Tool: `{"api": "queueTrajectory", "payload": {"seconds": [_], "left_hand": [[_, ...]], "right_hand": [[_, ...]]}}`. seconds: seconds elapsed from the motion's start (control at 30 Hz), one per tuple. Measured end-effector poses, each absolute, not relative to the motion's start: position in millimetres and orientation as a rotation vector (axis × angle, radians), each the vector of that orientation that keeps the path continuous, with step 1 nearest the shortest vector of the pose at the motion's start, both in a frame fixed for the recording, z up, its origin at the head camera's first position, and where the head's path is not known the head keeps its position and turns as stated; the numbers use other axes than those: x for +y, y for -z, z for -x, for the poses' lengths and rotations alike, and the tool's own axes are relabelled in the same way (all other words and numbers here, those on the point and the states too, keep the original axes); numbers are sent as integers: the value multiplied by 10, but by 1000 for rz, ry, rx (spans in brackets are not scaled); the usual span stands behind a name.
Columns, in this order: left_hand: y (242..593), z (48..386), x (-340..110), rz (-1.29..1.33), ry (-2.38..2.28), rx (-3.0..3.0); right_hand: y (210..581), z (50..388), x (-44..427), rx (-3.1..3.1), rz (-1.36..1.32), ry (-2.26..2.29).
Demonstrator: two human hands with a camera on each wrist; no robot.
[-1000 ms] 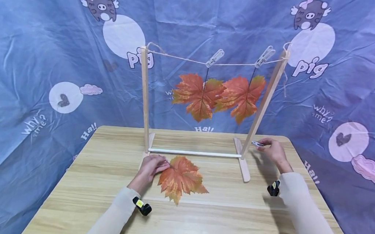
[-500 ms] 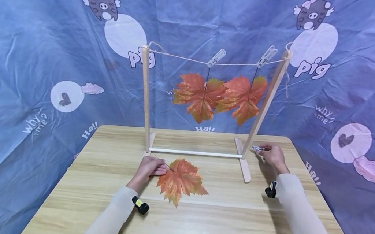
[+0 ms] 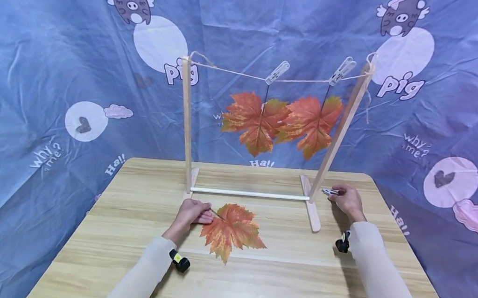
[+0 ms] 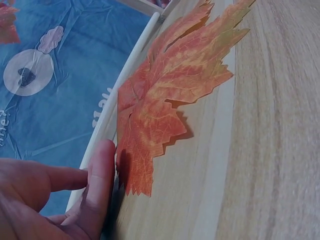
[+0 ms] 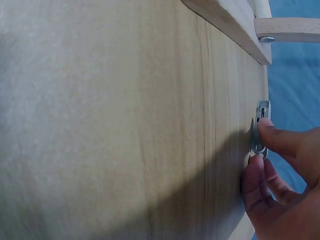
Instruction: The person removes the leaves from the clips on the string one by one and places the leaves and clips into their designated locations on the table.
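Note:
An orange-red artificial maple leaf (image 3: pixel 232 228) lies low over the table in the head view, its stem pinched by my left hand (image 3: pixel 192 213). In the left wrist view the leaf (image 4: pixel 160 95) spreads beyond the fingertips, and the pinch point is partly hidden. Right of the rack, my right hand (image 3: pixel 347 200) holds a pale clothespin (image 3: pixel 330 192). Thumb and fingers grip this clothespin (image 5: pixel 261 127) in the right wrist view, just above the table. Two similar leaves, a middle one (image 3: pixel 254 124) and a right one (image 3: pixel 310 126), hang by their stems from clothespins on the string.
A wooden rack with a left post (image 3: pixel 187 126), a right post (image 3: pixel 341 133) and a white lower bar (image 3: pixel 250 194) stands toward the table's back. A string (image 3: pixel 228 71) joins the post tops. Behind the table (image 3: pixel 254 281) hangs a blue printed cloth (image 3: pixel 241 18).
My right hand has shifted slightly nearer me with the clothespin. The left hand has lowered a little, still holding the leaf's stem. The hanging leaves stay on the string.

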State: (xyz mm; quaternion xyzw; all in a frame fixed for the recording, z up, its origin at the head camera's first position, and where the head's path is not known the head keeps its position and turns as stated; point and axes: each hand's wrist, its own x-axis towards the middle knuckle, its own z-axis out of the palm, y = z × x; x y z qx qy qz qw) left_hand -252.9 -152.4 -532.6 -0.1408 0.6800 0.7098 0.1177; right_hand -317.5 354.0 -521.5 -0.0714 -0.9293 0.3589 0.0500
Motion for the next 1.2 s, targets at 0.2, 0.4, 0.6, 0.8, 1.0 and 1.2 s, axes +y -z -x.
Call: {"api": "queueTrajectory", "payload": {"seconds": [0.2, 0.4, 0.6, 0.8, 1.0, 1.2], "left_hand": [[5330, 2526, -1536, 399, -2060, 2000], [5328, 2530, -1540, 376, -2054, 2008], [5285, 2511, -1554, 362, -2087, 1982], [5162, 2521, -1573, 360, -2113, 2041], [4992, 2572, -1575, 357, -2116, 2098], [4782, 2590, -1559, 307, -2151, 2117]], "right_hand": [[5242, 3194, 3546, -2832, 196, -1096], [5237, 3188, 3542, -2821, 190, -1090], [5159, 3141, 3526, -2789, 334, -1091], [5013, 3130, 3533, -2744, 407, -1062], [4834, 3166, 3522, -2705, 333, -1003], [4607, 3174, 3477, -2674, 258, -944]]}}
